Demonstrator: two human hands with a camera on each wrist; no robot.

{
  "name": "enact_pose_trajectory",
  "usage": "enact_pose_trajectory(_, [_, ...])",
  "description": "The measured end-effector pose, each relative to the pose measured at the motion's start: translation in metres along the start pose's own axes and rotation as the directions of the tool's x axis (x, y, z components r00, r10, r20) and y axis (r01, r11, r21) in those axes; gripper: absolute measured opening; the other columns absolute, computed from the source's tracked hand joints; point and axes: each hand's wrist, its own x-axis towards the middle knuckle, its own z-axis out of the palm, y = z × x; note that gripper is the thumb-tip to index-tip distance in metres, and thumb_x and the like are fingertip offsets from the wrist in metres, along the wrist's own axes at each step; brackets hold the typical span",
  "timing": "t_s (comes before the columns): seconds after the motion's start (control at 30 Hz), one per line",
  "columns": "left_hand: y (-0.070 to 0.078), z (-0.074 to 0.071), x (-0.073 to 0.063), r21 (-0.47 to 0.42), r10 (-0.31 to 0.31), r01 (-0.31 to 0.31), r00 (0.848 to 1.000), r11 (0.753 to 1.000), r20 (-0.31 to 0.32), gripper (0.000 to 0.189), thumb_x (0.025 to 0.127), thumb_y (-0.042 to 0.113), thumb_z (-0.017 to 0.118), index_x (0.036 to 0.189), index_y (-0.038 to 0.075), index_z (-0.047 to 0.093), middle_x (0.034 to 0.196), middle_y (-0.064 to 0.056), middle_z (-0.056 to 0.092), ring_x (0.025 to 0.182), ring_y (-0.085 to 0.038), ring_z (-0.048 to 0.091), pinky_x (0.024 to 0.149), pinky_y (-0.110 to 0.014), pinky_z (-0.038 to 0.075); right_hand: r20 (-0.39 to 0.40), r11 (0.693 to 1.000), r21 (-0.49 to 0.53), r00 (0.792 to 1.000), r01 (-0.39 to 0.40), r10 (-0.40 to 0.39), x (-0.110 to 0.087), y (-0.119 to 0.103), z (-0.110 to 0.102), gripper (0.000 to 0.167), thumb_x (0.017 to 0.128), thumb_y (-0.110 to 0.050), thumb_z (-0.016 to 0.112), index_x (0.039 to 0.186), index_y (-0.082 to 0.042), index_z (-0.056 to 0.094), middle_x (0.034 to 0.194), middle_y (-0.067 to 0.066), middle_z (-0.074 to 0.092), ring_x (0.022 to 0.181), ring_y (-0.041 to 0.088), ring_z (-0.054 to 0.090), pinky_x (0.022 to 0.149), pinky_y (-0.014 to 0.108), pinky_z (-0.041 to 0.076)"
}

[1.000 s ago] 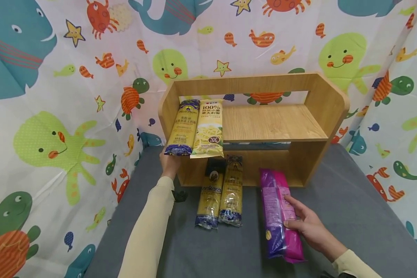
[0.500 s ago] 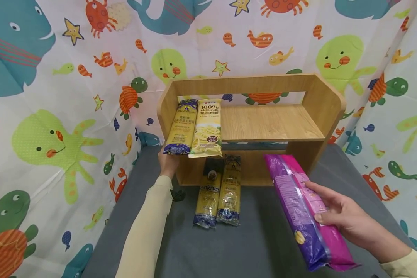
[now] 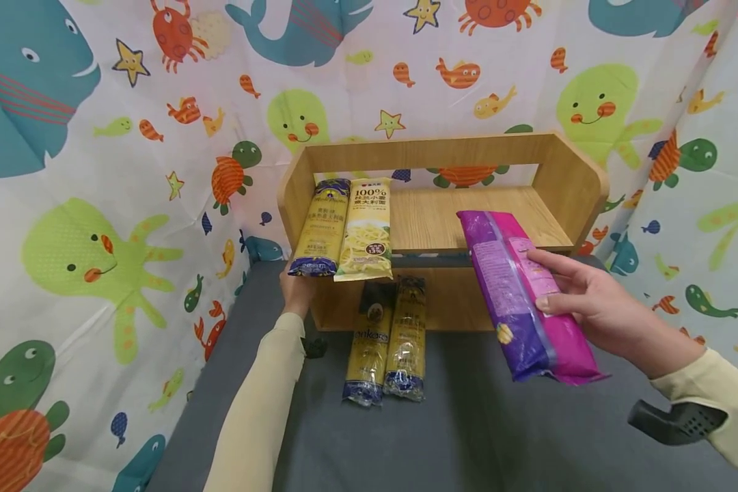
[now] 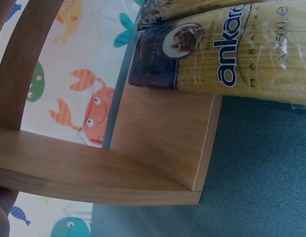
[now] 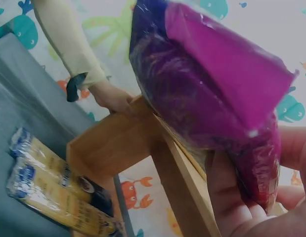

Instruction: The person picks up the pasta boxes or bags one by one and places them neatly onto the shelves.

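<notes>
A pink and purple plastic packet (image 3: 523,301) is gripped by my right hand (image 3: 596,304), thumb on its front face. It is held tilted in the air before the right part of a wooden two-tier shelf (image 3: 492,247); the right wrist view shows the same packet (image 5: 207,74) close up. My left hand (image 3: 298,290) holds the shelf's left side near the board's front corner, its fingers partly hidden. On the upper tier, at the left, lie a yellow and blue spaghetti packet (image 3: 322,229) and a cream-yellow pasta packet (image 3: 364,232) side by side.
On the lower tier, an ankara pasta packet (image 3: 369,342) and another yellow spaghetti packet (image 3: 408,342) lie side by side, sticking out onto the grey tabletop (image 3: 443,437). A cloth with sea animals (image 3: 129,273) hangs behind and along both sides.
My right hand has lifted the pink and purple packet off the tabletop and raised it to the upper tier's front. My left hand stays at the shelf's left side.
</notes>
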Motion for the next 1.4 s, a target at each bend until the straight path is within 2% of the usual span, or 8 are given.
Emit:
enact_pose_trajectory(0.2, [-0.005, 0.001, 0.001, -0.037, -0.029, 0.03, 1.0, 0.999, 0.008, 0.048, 0.103, 0.04, 0.055, 0.144, 0.016, 0.055, 0.129, -0.014, 0.068, 0.095, -0.025, 0.056, 0.079, -0.035, 0.045, -0.094, 0.997, -0.043, 0.994, -0.068, 0.064, 0.048, -0.028, 0.018, 0.078, 0.102, -0.017, 0.06, 0.164, -0.031, 0.014, 0.144, 0.005, 0.04, 0.11, 0.01, 0.063, 0.088, 0.03, 0.058])
enact_pose_trajectory(0.33, [-0.005, 0.001, 0.001, -0.023, -0.026, 0.026, 1.0, 0.999, 0.005, 0.047, 0.103, 0.043, 0.053, 0.143, 0.017, 0.056, 0.123, -0.014, 0.07, 0.09, -0.024, 0.055, 0.075, -0.035, 0.043, -0.134, 0.994, -0.076, 0.988, -0.084, 0.073, 0.076, -0.037, 0.029, 0.082, 0.101, -0.018, 0.061, 0.164, -0.032, 0.01, 0.16, 0.016, 0.027, 0.125, 0.021, 0.054, 0.09, 0.029, 0.057])
enact_pose_trajectory(0.43, [-0.005, 0.001, 0.001, -0.021, -0.025, 0.025, 1.0, 0.999, 0.006, 0.046, 0.104, 0.042, 0.052, 0.143, 0.017, 0.055, 0.121, -0.014, 0.07, 0.087, -0.023, 0.055, 0.071, -0.033, 0.042, -0.168, 0.993, -0.081, 0.983, -0.083, 0.068, 0.093, -0.04, 0.033, 0.084, 0.1, -0.014, 0.062, 0.164, -0.032, 0.011, 0.167, 0.019, 0.019, 0.136, 0.032, 0.042, 0.088, 0.028, 0.057])
enact_pose_trajectory(0.67, [-0.006, 0.001, 0.001, -0.066, -0.04, 0.041, 0.999, 0.997, 0.016, 0.046, 0.104, 0.042, 0.052, 0.143, 0.017, 0.055, 0.129, -0.012, 0.067, 0.097, -0.023, 0.055, 0.077, -0.033, 0.044, -0.236, 0.985, -0.152, 0.971, -0.084, 0.046, 0.129, -0.038, 0.034, 0.082, 0.101, -0.013, 0.06, 0.164, -0.029, 0.01, 0.166, 0.021, 0.017, 0.136, 0.035, 0.041, 0.083, 0.024, 0.057])
enact_pose_trajectory(0.8, [-0.006, 0.001, 0.001, -0.081, -0.046, 0.048, 0.999, 0.996, 0.023, 0.049, 0.103, 0.046, 0.052, 0.142, 0.016, 0.055, 0.127, -0.012, 0.066, 0.099, -0.023, 0.055, 0.08, -0.035, 0.045, -0.24, 0.982, -0.171, 0.97, -0.079, 0.036, 0.144, -0.04, 0.034, 0.082, 0.101, -0.011, 0.058, 0.165, -0.025, 0.009, 0.166, 0.023, 0.018, 0.131, 0.033, 0.044, 0.079, 0.021, 0.056])
enact_pose_trajectory(1.03, [-0.004, 0.001, 0.0, -0.044, -0.004, 0.004, 1.0, 0.999, 0.007, 0.045, 0.105, 0.042, 0.052, 0.142, 0.016, 0.056, 0.127, -0.014, 0.069, 0.096, -0.025, 0.056, 0.079, -0.036, 0.044, -0.242, 0.967, -0.249, 0.97, -0.058, -0.005, 0.161, -0.047, 0.039, 0.081, 0.1, -0.006, 0.057, 0.165, -0.017, 0.011, 0.163, 0.027, 0.023, 0.128, 0.034, 0.046, 0.076, 0.019, 0.054])
enact_pose_trajectory(1.23, [-0.001, 0.002, -0.002, -0.013, -0.011, 0.011, 1.0, 1.0, 0.005, 0.046, 0.105, 0.039, 0.052, 0.146, 0.018, 0.052, 0.135, -0.013, 0.066, 0.101, -0.027, 0.058, 0.085, -0.04, 0.047, -0.256, 0.957, -0.278, 0.967, -0.08, 0.006, 0.168, -0.05, 0.043, 0.081, 0.099, -0.007, 0.059, 0.165, -0.016, 0.013, 0.162, 0.025, 0.024, 0.131, 0.036, 0.044, 0.091, 0.03, 0.052])
enact_pose_trajectory(1.4, [0.0, 0.002, -0.003, -0.014, -0.017, 0.017, 1.0, 1.0, 0.007, 0.047, 0.105, 0.037, 0.053, 0.148, 0.018, 0.051, 0.138, -0.013, 0.064, 0.105, -0.028, 0.059, 0.091, -0.044, 0.051, -0.256, 0.96, -0.268, 0.967, -0.079, 0.008, 0.176, -0.05, 0.047, 0.082, 0.097, -0.004, 0.059, 0.165, -0.014, 0.014, 0.162, 0.025, 0.026, 0.131, 0.036, 0.044, 0.096, 0.034, 0.051])
